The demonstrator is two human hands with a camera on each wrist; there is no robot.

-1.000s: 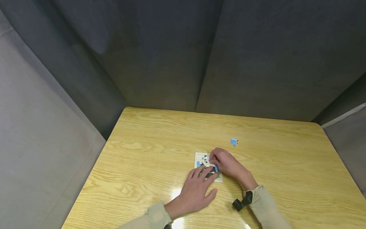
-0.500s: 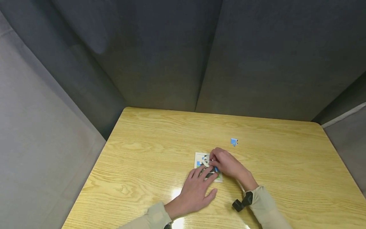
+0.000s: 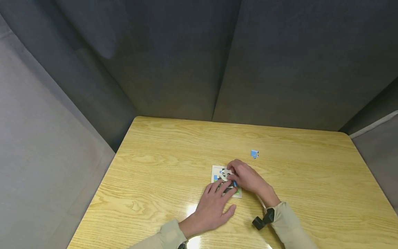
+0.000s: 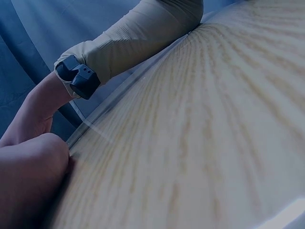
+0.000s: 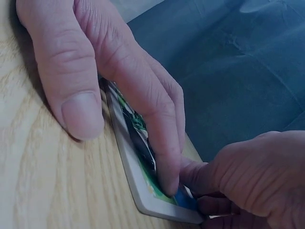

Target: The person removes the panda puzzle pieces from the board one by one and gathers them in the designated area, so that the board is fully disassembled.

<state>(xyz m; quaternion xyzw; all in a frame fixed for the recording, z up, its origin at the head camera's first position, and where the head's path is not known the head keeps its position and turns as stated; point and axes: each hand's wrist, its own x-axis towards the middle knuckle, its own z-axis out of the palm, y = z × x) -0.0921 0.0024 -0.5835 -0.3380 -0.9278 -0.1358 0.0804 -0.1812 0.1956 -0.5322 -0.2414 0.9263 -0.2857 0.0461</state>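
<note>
Slightly more black-and-white panda face (image 3: 224, 174) showing

Nearest, the left hand (image 3: 212, 209) rests spread fingers on the square white-framed jigsaw (image 3: 225, 177), gripping nothing. On its far right, the right hand's (image 3: 247, 177) curled fingers have shifted, perhaps bringing the face closer to place; any pinch is hidden. Beyond, right, a loose blue piece (image 3: 254, 154) lies on the wooden worktop (image 3: 174, 148).

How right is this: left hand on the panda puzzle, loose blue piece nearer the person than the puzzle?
Almost: the head view shows the loose blue piece beyond the panda puzzle, farther away, not nearer. The left hand is on the puzzle.
</note>
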